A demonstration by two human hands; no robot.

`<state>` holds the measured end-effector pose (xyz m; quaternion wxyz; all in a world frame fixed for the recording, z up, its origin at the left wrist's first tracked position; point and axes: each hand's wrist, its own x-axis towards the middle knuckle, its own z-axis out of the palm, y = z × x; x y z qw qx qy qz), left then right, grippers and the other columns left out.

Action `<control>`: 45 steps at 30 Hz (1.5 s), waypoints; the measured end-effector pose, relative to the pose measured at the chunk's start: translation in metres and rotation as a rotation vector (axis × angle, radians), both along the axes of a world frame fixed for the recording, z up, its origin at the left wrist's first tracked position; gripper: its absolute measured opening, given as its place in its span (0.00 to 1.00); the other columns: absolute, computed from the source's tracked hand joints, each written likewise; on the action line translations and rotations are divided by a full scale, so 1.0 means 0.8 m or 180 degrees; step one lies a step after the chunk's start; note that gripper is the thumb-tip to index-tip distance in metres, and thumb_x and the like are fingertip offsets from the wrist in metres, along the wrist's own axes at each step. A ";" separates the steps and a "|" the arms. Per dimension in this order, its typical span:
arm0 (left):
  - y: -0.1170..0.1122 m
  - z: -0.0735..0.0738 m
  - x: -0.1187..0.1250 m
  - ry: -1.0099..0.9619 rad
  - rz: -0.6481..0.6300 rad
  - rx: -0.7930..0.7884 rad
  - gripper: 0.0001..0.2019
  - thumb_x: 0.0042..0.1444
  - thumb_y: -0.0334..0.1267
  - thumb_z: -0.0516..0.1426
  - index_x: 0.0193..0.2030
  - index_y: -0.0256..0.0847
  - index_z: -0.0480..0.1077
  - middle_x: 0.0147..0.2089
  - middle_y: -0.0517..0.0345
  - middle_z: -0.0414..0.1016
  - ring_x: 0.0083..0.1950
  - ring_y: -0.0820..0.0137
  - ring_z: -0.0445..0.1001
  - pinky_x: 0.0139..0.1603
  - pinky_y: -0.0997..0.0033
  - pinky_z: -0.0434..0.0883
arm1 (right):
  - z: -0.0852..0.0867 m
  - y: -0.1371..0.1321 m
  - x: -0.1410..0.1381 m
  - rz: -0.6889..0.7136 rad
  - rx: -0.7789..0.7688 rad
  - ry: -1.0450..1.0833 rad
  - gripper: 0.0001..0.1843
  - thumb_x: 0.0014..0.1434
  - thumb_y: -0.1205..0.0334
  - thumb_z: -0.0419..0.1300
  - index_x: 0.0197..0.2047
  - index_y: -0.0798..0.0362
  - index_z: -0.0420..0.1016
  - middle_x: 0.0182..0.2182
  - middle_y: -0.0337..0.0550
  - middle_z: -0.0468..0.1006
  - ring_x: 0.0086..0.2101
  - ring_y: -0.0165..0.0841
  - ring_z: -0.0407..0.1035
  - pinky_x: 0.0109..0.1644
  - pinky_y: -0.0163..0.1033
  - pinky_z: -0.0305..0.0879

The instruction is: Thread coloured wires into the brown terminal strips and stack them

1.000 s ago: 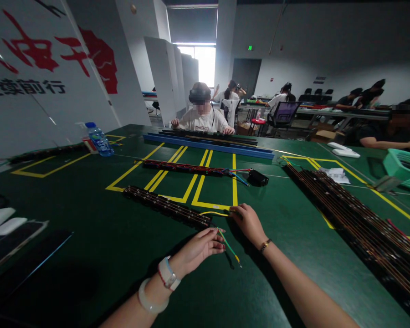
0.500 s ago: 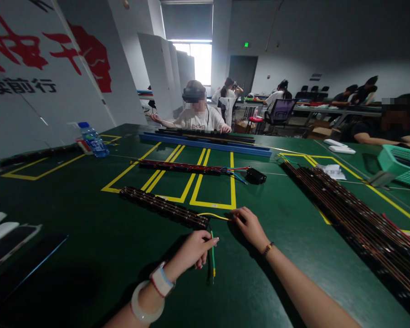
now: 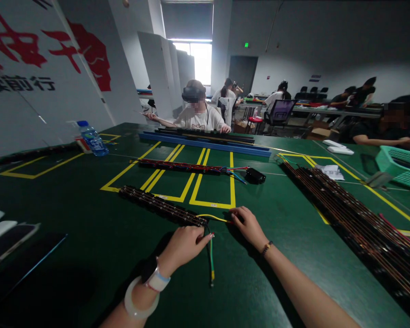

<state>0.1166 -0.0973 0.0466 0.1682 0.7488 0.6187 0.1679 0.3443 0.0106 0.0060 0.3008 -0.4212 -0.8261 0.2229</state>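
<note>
A long dark bar with thin metal strips along it (image 3: 162, 204) lies slantwise on the green table. From its near right end come a yellow wire (image 3: 212, 216) and a green-and-yellow wire (image 3: 212, 262). My right hand (image 3: 248, 223) is closed, pinching the free end of the yellow wire between thumb and fingers. My left hand (image 3: 184, 245) is at the bar's right end, its thumb stretched toward the top of the green-and-yellow wire. The other left fingers are hidden under the hand, so I cannot tell whether they grip the bar.
Farther back lie a bar with red and blue wires (image 3: 182, 166), a black connector (image 3: 255, 176) and a blue rail (image 3: 205, 144). More long bars (image 3: 348, 214) lie at right, near a green basket (image 3: 401, 166). A bottle (image 3: 93, 140) lies tilted at left. A person (image 3: 195, 114) sits opposite.
My left hand has moved up and slightly left, from beside the green-and-yellow wire to the bar's end. Its curled fingertips no longer show. My right hand stays on the yellow wire.
</note>
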 end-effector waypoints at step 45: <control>0.016 -0.013 -0.013 -0.1251 0.0998 0.0164 0.22 0.62 0.50 0.43 0.28 0.38 0.67 0.27 0.54 0.70 0.26 0.73 0.67 0.27 0.75 0.59 | 0.024 0.192 -0.106 -0.0189 0.0933 -0.1754 0.18 0.62 0.56 0.55 0.51 0.58 0.68 0.47 0.55 0.68 0.47 0.40 0.65 0.49 0.42 0.61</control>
